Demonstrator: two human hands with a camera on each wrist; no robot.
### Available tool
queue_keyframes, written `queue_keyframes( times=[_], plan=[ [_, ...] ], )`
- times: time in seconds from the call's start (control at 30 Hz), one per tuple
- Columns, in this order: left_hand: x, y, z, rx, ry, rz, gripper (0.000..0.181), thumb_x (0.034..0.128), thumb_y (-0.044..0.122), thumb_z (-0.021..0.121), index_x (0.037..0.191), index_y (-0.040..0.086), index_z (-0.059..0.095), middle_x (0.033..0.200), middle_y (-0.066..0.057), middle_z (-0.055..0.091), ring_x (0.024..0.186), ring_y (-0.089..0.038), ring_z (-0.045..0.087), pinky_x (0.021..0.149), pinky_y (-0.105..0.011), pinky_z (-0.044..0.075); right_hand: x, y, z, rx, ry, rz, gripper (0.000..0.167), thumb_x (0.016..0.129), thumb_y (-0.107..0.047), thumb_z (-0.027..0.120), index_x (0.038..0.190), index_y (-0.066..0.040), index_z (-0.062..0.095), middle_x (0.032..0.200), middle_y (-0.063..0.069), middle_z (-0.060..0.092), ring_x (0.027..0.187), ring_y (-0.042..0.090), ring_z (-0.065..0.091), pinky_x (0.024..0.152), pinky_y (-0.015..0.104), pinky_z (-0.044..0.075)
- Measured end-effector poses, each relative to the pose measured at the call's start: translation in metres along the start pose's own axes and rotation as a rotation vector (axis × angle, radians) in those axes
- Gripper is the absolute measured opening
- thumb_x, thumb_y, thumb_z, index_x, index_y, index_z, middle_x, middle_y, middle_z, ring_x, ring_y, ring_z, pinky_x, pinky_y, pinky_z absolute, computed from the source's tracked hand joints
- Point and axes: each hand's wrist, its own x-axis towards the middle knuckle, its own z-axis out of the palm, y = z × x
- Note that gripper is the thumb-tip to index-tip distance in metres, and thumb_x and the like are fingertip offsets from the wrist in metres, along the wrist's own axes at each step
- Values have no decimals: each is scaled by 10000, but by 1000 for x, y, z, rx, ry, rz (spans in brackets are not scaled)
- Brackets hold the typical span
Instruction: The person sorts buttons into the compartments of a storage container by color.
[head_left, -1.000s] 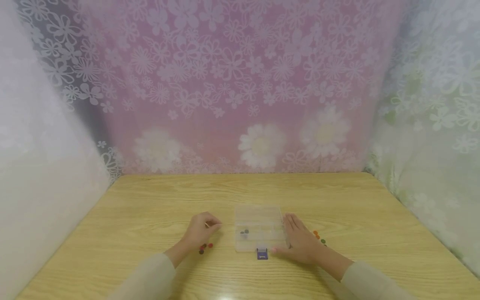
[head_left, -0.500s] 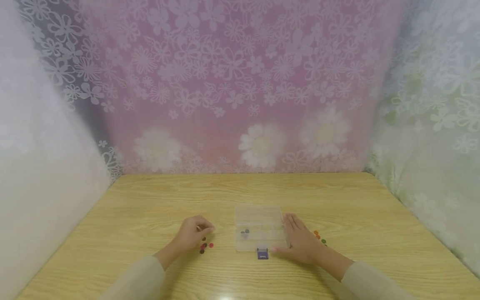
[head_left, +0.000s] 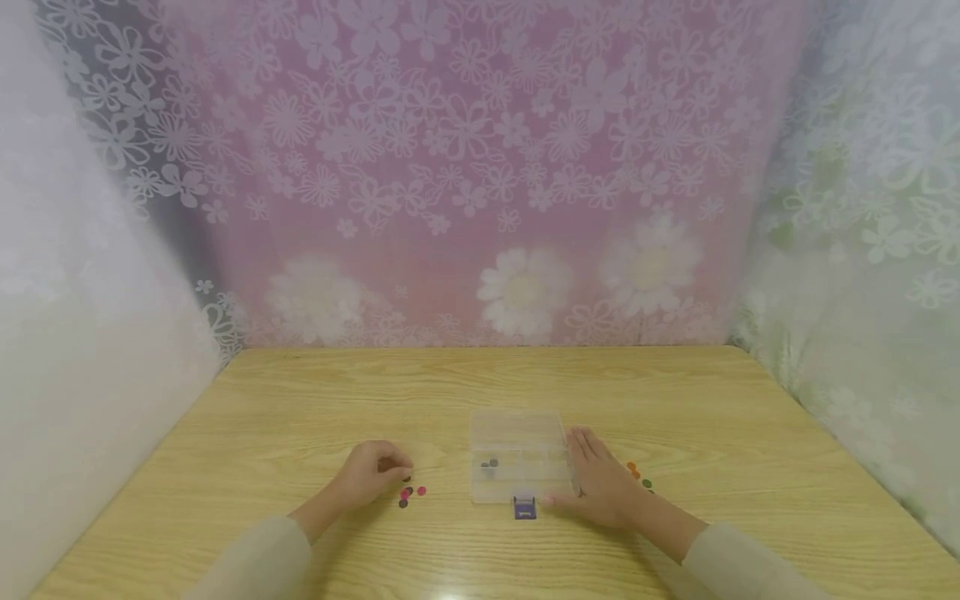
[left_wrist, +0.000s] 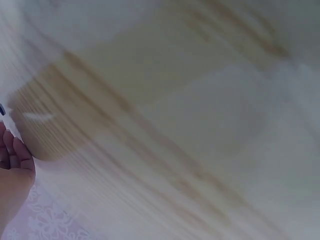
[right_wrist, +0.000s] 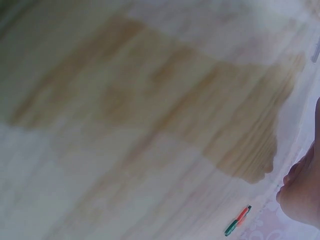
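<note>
In the head view, my left hand (head_left: pixel 369 475) is bent above a dark disc (head_left: pixel 407 479) at its fingertips; whether it pinches that disc is unclear. Below lie a pink disc (head_left: pixel 422 491) and several other pink and dark discs. A clear divided box (head_left: pixel 534 479) with a purple latch (head_left: pixel 525 507) stands between the hands, its lid raised, dark discs (head_left: pixel 489 463) in a left compartment. My right hand (head_left: pixel 603 487) rests extended along the box's right side. The wrist views show my left hand (left_wrist: pixel 15 167) at the left edge and my right hand (right_wrist: pixel 302 187) at the right edge.
To the right of my right hand lie orange discs (head_left: pixel 632 468) and a green disc (head_left: pixel 647 483), partly beside the wrist. The wooden table (head_left: pixel 300 392) reaches back to a pink floral curtain (head_left: pixel 420 233), with pale curtains on both sides.
My left hand has moved left and down, away from the box to the dark disc. My right hand and the box have stayed in place.
</note>
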Motion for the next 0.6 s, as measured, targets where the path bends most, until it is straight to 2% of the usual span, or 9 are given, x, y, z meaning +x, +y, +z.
queue_keyframes(
  times=[0.3,0.6],
  plan=[
    [-5,-2,-2,-37,-47,-43,85,818,89,675,848,11,694,879,-96,671,772,-98,554,650,-165,453,0,-1,0,-12,13,-6,1064,811,-690,483,1426,116,162,1504,307,123,1409,432,87,1140,539,166],
    [-5,-2,2,-21,1,-47,52,806,72,685,811,22,675,854,-86,672,731,-68,553,620,-162,452,0,0,1,-11,11,-4,1068,809,-694,483,1424,121,165,1503,309,126,1409,433,88,1138,542,168]
  ],
)
